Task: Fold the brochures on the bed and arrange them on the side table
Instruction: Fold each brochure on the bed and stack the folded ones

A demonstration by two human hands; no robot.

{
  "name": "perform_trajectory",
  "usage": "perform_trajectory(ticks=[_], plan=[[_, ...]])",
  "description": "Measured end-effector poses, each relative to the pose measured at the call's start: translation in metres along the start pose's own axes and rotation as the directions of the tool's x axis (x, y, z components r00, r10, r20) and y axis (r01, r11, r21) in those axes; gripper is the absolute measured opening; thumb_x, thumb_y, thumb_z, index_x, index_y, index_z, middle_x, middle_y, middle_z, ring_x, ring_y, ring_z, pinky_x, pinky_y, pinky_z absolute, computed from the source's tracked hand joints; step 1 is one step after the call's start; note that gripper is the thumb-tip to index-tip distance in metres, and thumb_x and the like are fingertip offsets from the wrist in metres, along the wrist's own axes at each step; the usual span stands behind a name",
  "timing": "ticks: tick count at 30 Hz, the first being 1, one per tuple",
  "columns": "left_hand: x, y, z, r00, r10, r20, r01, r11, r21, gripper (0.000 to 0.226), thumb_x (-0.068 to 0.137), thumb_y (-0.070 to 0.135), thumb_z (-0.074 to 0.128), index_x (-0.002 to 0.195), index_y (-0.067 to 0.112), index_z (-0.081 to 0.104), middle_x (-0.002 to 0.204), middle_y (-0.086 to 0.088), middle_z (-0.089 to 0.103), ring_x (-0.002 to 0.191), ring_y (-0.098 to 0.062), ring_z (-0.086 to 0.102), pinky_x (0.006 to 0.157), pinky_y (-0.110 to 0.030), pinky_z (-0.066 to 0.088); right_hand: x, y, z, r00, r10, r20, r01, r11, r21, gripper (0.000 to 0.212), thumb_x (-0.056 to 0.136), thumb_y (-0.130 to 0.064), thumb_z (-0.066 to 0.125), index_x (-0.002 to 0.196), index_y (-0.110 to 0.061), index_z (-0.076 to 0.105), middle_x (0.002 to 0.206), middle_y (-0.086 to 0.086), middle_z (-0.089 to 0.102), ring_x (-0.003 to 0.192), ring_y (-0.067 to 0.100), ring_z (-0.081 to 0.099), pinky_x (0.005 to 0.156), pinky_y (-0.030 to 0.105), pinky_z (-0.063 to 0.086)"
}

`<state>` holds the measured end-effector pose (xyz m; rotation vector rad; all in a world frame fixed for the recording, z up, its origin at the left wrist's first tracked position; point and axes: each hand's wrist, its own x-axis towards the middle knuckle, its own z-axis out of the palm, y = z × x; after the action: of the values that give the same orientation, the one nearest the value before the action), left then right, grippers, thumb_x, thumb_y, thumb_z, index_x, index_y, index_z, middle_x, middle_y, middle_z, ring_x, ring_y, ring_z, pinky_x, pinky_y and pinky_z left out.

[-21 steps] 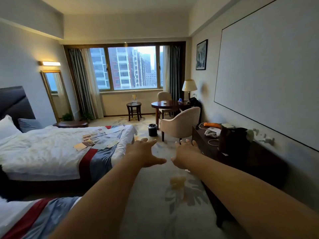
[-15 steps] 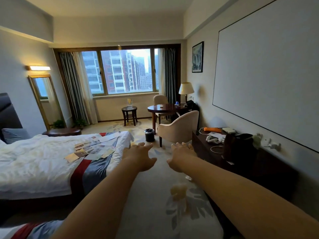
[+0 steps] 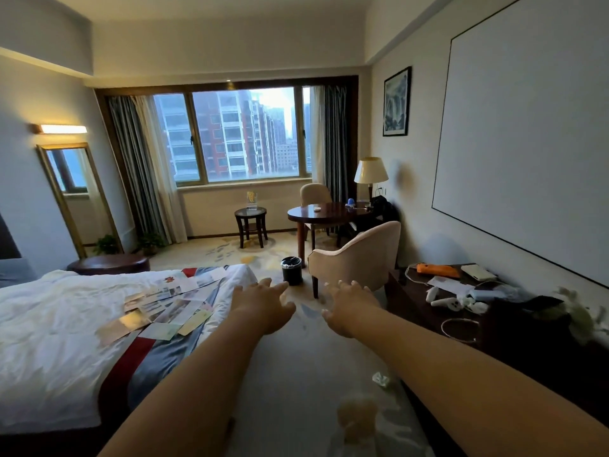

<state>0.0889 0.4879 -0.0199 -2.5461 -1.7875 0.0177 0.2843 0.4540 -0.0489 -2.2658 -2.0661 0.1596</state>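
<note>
text: none legible | brochures (image 3: 178, 310) — print too small

Wide window (image 3: 245, 135) facing apartment towers (image 3: 227, 143) between parted curtains (image 3: 130, 166); wall light (image 3: 62, 129) glowing above gilt-framed mirror (image 3: 74, 192); beige armchair (image 3: 359, 258) beside round table (image 3: 318, 212) on patterned carpet (image 3: 296, 374).

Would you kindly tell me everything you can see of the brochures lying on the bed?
The brochures are several thin, glossy-looking paper sheets, printed with pictures too blurred to read. They lie flat and overlapping in a loose spread across the foot of the bed, partly on its white duvet, partly on the red and blue-grey runner. Neither the left hand nor the right hand touches them.
</note>
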Motion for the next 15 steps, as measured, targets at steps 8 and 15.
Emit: perform_trajectory(ticks=[8,15], plan=[[0.204,0.0,-0.015,0.999,0.004,-0.033,-0.006,0.998,-0.066,0.069,0.096,0.067,0.041,0.159,0.041,0.027,0.162,-0.002,0.036,0.146,-0.03,0.036,0.112,-0.05,0.035,0.197,0.049,-0.029,0.997,0.077,0.009,-0.078,0.997,0.013,0.064,0.104,-0.049,0.045,0.162,-0.029,0.028,0.167,0.006,0.031,0.155,0.035,0.023,0.124,0.057,0.017],[0.395,-0.034,0.008,0.996,0.057,-0.071,-0.056,0.998,0.017,0.07,0.096,0.07,0.038,0.159,0.043,0.023,0.166,-0.002,0.03,0.154,-0.029,0.021,0.121,-0.054,0.023,0.377,0.063,-0.033,0.997,0.056,-0.061,-0.048,0.991,0.125,0.051,0.105,-0.045,0.046,0.151,-0.024,0.041,0.152,0.007,0.049,0.138,0.03,0.046,0.112,0.051,0.036]])
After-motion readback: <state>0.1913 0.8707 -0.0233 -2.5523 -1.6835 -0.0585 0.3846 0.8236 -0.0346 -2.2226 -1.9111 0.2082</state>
